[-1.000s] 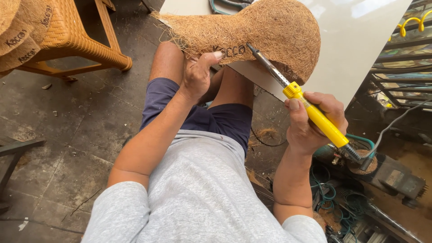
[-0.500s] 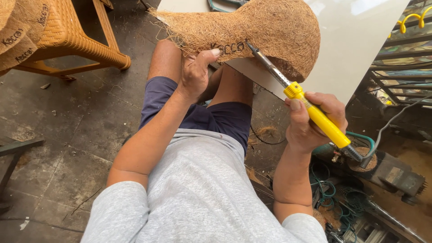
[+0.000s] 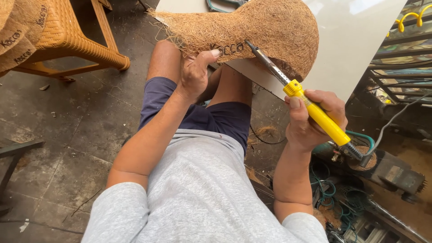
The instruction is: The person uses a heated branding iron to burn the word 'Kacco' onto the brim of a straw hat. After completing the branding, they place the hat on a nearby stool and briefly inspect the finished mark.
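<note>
A brown coconut-fibre piece (image 3: pixel 274 31), rounded at the right and narrow at the left, rests on a white board (image 3: pixel 355 40) over my knees. My left hand (image 3: pixel 195 72) grips its near edge, thumb pressed on top beside dark burnt lettering. My right hand (image 3: pixel 310 119) is closed around the yellow handle of a soldering iron (image 3: pixel 292 87). Its metal tip touches the fibre at the end of the lettering. A grey cord leaves the handle's back end toward the right.
A woven orange plastic stool (image 3: pixel 67 40) stands at the upper left with more lettered fibre pieces (image 3: pixel 18 36) on it. Teal hoses, wires and a dark tool (image 3: pixel 391 171) lie on the floor at the right. Metal racks (image 3: pixel 405 45) stand at the far right.
The iron's tip has shifted slightly along the lettering on the fibre piece. My left hand keeps its hold on the edge.
</note>
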